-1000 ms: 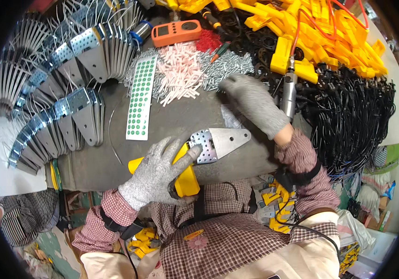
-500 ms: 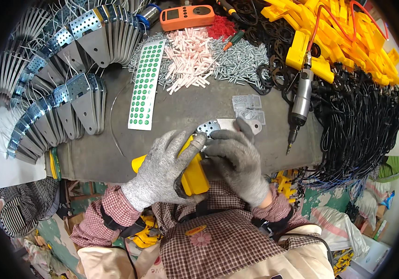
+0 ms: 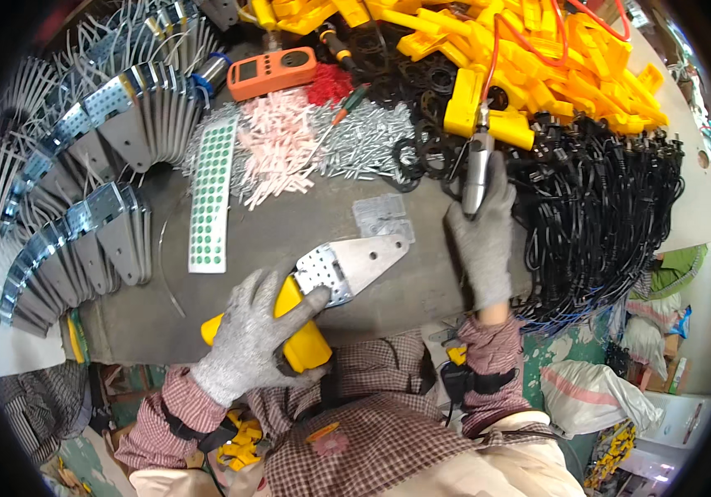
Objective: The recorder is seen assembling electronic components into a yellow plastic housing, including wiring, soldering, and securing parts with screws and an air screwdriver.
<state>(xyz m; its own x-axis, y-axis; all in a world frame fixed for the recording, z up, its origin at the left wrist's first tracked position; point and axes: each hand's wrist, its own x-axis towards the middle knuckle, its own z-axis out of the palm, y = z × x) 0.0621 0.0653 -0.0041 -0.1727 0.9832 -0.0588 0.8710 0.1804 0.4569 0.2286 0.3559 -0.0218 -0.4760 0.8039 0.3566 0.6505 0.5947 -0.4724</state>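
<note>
My left hand (image 3: pixel 248 340), in a grey knit glove, is closed around a yellow plastic housing (image 3: pixel 307 348) near the table's front edge. From that housing a flat metal plate with holes (image 3: pixel 372 255) sticks out to the upper right, with a shiny perforated bracket (image 3: pixel 320 272) at its base. Over on the right, my gloved right hand (image 3: pixel 488 248) is wrapped around a silver air screwdriver (image 3: pixel 477 170) with a red hose. Its bit end is hidden by the hand.
Pink plugs (image 3: pixel 277 145), silver screws (image 3: pixel 364 145) and an orange meter (image 3: pixel 273 73) lie at the back. A green-dotted sticker sheet (image 3: pixel 211 199) is left of centre. Metal plates (image 3: pixel 119 236) line the left; yellow housings (image 3: pixel 571 58) and black cables (image 3: pixel 596 215) fill the right.
My right hand has left the metal plate, moved right and taken hold of the air screwdriver. The plate now points more to the upper right, and the whole view has shifted.
</note>
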